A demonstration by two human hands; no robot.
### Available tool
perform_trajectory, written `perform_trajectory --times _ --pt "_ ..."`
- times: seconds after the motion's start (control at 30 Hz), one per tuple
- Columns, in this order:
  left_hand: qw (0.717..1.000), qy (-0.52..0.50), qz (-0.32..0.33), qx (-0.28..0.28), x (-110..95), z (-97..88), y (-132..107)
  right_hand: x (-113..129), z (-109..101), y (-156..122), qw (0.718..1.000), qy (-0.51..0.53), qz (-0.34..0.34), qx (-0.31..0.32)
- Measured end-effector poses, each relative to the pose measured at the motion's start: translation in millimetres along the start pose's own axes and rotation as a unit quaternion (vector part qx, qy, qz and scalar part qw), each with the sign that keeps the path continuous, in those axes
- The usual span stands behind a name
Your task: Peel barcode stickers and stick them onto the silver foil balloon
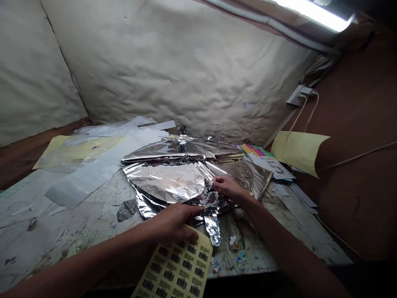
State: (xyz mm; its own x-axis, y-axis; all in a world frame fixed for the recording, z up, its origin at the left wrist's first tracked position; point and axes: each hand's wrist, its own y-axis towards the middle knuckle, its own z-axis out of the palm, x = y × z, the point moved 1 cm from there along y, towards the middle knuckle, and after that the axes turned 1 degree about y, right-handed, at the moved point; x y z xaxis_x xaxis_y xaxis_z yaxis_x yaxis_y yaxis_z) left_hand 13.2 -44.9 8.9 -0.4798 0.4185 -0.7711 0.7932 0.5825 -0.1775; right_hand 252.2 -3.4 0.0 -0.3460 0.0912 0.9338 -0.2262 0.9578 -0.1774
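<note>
A stack of flat silver foil balloons (173, 178) lies in the middle of the worn table (77, 223). My right hand (228, 187) pinches the top balloon's edge near its neck, fingers closed on the foil or a small white sticker; I cannot tell which. My left hand (173, 225) rests at the near edge of the pile, fingers curled and touching the foil by the balloon's tail (214, 227). Under the left hand lies a yellow sheet of barcode stickers (178, 271).
Clear plastic bags and white papers (93, 165) cover the table's left. Colourful printed cards (266, 159) lie at the right, beside a yellow paper (297, 151). A padded cream wall (173, 70) stands behind. Power socket and cables (300, 97) hang at right.
</note>
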Motion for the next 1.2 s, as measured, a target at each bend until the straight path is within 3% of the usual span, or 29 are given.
perform_trajectory --times 0.1,0.17,0.23,0.43,0.53,0.67,0.8,0.93,1.07,1.13,1.2 --pt "1.0 -0.003 -0.008 0.01 2 0.2 1 17 -7 19 0.998 -0.05 -0.027 -0.025" --pt "1.0 -0.009 -0.009 0.009 2 0.1 1 39 -14 43 0.987 -0.146 -0.056 -0.022" --pt "1.0 -0.018 -0.009 0.007 2 -0.4 0 66 -21 78 0.968 -0.24 -0.066 -0.04" --pt "0.999 -0.038 -0.005 0.005 5 -0.2 -2 129 -31 194 0.928 -0.3 -0.093 -0.199" --pt "0.999 -0.04 -0.005 0.001 6 -0.4 -2 132 -23 228 0.915 -0.304 -0.103 -0.244" --pt "1.0 -0.027 -0.006 -0.008 6 -0.6 -2 108 -7 244 0.921 -0.298 -0.093 -0.233" --pt "0.999 -0.034 -0.01 -0.013 8 0.0 -1 84 1 239 0.936 -0.279 -0.097 -0.19" --pt "0.997 -0.08 0.001 0.007 10 -2.6 -1 83 1 210 0.945 -0.249 -0.133 -0.163" --pt "0.986 -0.161 0.024 0.042 2 -12.6 -6 75 7 135 0.963 -0.204 -0.157 -0.078" --pt "0.979 -0.197 0.041 0.006 -3 -20.5 -7 61 13 83 0.977 -0.151 -0.147 0.004" --pt "0.972 -0.218 0.042 -0.076 -3 -28.2 -6 47 18 33 0.984 0.036 -0.116 0.127"
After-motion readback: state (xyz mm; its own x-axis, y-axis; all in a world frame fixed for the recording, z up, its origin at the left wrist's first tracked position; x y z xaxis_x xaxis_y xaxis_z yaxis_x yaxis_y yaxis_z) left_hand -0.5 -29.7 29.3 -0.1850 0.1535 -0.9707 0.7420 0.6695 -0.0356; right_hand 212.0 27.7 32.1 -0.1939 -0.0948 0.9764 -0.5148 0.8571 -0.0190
